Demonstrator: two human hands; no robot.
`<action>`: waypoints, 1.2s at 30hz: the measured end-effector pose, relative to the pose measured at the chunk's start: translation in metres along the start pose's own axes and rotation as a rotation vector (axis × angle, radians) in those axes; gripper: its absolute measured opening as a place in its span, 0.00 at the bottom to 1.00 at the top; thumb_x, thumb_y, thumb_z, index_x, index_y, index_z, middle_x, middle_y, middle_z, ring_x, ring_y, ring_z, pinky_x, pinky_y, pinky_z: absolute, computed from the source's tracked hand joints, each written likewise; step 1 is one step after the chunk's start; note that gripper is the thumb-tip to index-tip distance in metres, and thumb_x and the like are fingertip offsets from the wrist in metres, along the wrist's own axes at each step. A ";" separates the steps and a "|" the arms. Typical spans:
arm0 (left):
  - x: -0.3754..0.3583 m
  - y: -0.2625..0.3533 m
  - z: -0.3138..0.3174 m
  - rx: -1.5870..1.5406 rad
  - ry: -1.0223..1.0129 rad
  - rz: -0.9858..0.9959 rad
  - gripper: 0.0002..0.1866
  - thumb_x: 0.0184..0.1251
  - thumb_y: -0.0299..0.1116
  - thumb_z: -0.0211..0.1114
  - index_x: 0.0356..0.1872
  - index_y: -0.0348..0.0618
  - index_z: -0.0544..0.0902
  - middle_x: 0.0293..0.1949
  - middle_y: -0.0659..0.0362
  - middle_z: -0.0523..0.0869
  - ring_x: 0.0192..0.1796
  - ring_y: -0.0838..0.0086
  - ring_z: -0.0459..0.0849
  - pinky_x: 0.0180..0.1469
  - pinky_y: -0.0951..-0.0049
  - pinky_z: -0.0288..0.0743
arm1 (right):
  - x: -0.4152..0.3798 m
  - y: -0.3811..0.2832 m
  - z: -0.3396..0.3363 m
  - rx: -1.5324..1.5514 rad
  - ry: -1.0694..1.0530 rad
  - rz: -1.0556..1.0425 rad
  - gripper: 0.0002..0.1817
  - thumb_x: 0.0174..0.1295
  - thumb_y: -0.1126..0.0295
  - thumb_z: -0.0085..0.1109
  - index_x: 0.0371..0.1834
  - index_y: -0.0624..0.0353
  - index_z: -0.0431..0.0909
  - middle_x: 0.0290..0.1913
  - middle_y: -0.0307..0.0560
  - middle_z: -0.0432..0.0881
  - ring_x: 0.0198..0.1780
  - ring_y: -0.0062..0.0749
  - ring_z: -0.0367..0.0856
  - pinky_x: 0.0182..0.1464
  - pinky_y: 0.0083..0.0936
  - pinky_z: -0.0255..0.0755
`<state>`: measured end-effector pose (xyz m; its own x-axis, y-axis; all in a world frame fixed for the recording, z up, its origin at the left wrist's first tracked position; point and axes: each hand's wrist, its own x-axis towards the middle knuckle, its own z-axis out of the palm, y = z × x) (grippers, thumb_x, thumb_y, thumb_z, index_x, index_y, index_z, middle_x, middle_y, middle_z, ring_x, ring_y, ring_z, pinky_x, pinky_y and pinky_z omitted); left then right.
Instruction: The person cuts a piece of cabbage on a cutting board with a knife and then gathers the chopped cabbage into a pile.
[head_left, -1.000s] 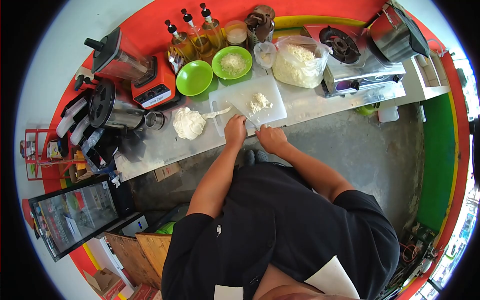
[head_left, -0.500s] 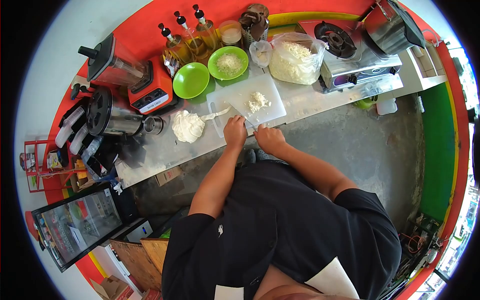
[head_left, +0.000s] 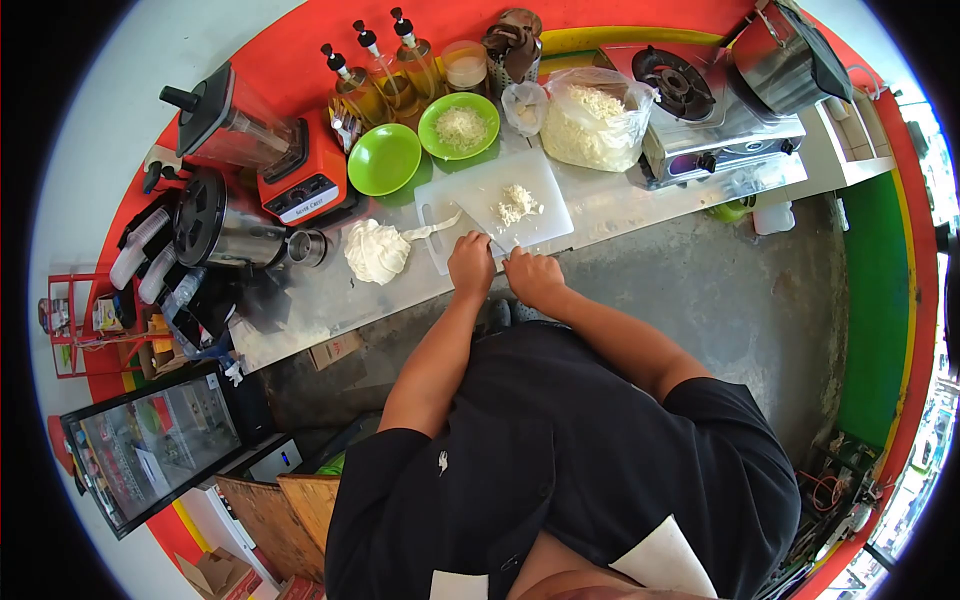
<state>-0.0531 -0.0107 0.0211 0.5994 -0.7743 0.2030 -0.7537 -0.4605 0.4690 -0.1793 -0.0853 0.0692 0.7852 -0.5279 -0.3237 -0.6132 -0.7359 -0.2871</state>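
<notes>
Together, hands [head_left: 471,264] at the knife [head_left: 482,226].

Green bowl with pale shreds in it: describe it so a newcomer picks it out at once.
On the metal counter, find the red blender. Just right of it, in front of the black-topped bottles, sit two green bowls. The bowl meant is farther from the blender, and only it holds pale shreds.
</notes>
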 end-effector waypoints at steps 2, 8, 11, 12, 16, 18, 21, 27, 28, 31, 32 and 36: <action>0.000 0.002 0.000 0.020 -0.023 -0.034 0.05 0.62 0.27 0.64 0.34 0.44 0.87 0.38 0.59 0.86 0.45 0.59 0.85 0.45 0.57 0.81 | 0.001 0.001 0.004 0.052 -0.040 0.040 0.21 0.79 0.53 0.47 0.44 0.63 0.75 0.37 0.60 0.89 0.42 0.53 0.90 0.44 0.48 0.82; 0.000 0.003 0.000 0.001 -0.002 -0.052 0.04 0.63 0.27 0.64 0.34 0.44 0.86 0.39 0.59 0.86 0.46 0.59 0.85 0.45 0.57 0.81 | 0.009 0.004 0.005 -0.016 0.007 -0.008 0.20 0.78 0.53 0.48 0.43 0.62 0.75 0.34 0.58 0.89 0.39 0.52 0.91 0.43 0.46 0.83; -0.002 0.001 0.003 -0.020 0.015 -0.045 0.04 0.64 0.28 0.63 0.34 0.44 0.86 0.39 0.58 0.86 0.47 0.58 0.85 0.46 0.57 0.80 | 0.004 -0.001 0.002 -0.042 0.056 -0.022 0.19 0.78 0.53 0.48 0.43 0.61 0.74 0.33 0.57 0.89 0.38 0.52 0.91 0.41 0.45 0.83; -0.002 0.002 0.001 -0.018 0.017 -0.045 0.04 0.64 0.28 0.63 0.34 0.44 0.86 0.39 0.58 0.86 0.47 0.58 0.85 0.46 0.57 0.80 | 0.004 0.000 0.006 -0.042 0.058 -0.024 0.19 0.78 0.53 0.48 0.43 0.61 0.74 0.33 0.57 0.89 0.38 0.52 0.91 0.41 0.45 0.83; -0.002 0.004 0.000 -0.043 0.031 -0.060 0.04 0.64 0.28 0.63 0.34 0.43 0.86 0.38 0.57 0.85 0.47 0.57 0.85 0.46 0.57 0.80 | 0.009 0.009 0.018 0.043 0.020 0.010 0.19 0.78 0.54 0.48 0.42 0.61 0.75 0.34 0.57 0.89 0.37 0.52 0.91 0.41 0.45 0.83; -0.002 0.004 0.001 -0.057 0.045 -0.059 0.04 0.64 0.28 0.63 0.34 0.42 0.86 0.38 0.57 0.85 0.46 0.57 0.85 0.46 0.56 0.80 | 0.010 0.009 0.016 0.047 0.014 0.006 0.19 0.78 0.54 0.49 0.42 0.62 0.75 0.34 0.58 0.89 0.37 0.52 0.91 0.41 0.45 0.83; -0.001 0.004 0.001 -0.037 0.013 -0.096 0.04 0.65 0.28 0.63 0.34 0.43 0.86 0.38 0.57 0.85 0.47 0.56 0.85 0.46 0.56 0.80 | 0.009 0.001 0.008 -0.066 0.056 -0.026 0.17 0.77 0.55 0.50 0.42 0.60 0.75 0.32 0.53 0.90 0.37 0.46 0.92 0.38 0.40 0.84; -0.001 0.005 0.000 -0.038 0.007 -0.108 0.04 0.65 0.28 0.63 0.34 0.42 0.85 0.38 0.56 0.85 0.46 0.55 0.85 0.46 0.55 0.80 | 0.011 0.003 0.017 0.034 -0.010 0.035 0.19 0.78 0.54 0.49 0.44 0.62 0.74 0.34 0.58 0.89 0.39 0.50 0.91 0.41 0.45 0.83; -0.001 0.005 -0.001 -0.037 0.007 -0.096 0.05 0.65 0.28 0.62 0.35 0.43 0.86 0.38 0.56 0.84 0.47 0.57 0.85 0.46 0.55 0.80 | 0.012 0.005 0.016 0.034 -0.008 0.018 0.19 0.78 0.54 0.49 0.44 0.62 0.74 0.34 0.58 0.89 0.39 0.50 0.91 0.42 0.45 0.83; -0.001 0.005 -0.002 -0.037 0.008 -0.080 0.05 0.66 0.28 0.62 0.35 0.44 0.86 0.38 0.57 0.84 0.47 0.58 0.85 0.46 0.55 0.81 | 0.013 0.000 0.010 0.018 0.005 0.001 0.19 0.78 0.55 0.49 0.44 0.62 0.74 0.34 0.59 0.89 0.39 0.51 0.91 0.42 0.45 0.83; -0.001 0.004 -0.002 -0.039 0.006 -0.079 0.05 0.66 0.28 0.62 0.35 0.44 0.86 0.38 0.57 0.84 0.47 0.57 0.85 0.46 0.55 0.81 | 0.012 -0.002 0.007 0.004 0.012 0.001 0.19 0.78 0.55 0.49 0.45 0.63 0.73 0.34 0.59 0.89 0.39 0.52 0.91 0.42 0.46 0.83; 0.000 0.005 -0.003 -0.025 -0.020 -0.092 0.05 0.66 0.28 0.62 0.35 0.44 0.86 0.38 0.56 0.84 0.47 0.57 0.85 0.46 0.55 0.81 | 0.013 0.000 0.015 0.010 0.016 0.014 0.19 0.78 0.55 0.49 0.45 0.63 0.73 0.34 0.59 0.89 0.39 0.52 0.91 0.42 0.45 0.83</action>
<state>-0.0557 -0.0115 0.0263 0.6601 -0.7378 0.1412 -0.6886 -0.5191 0.5063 -0.1709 -0.0856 0.0513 0.7775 -0.5453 -0.3132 -0.6252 -0.7241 -0.2912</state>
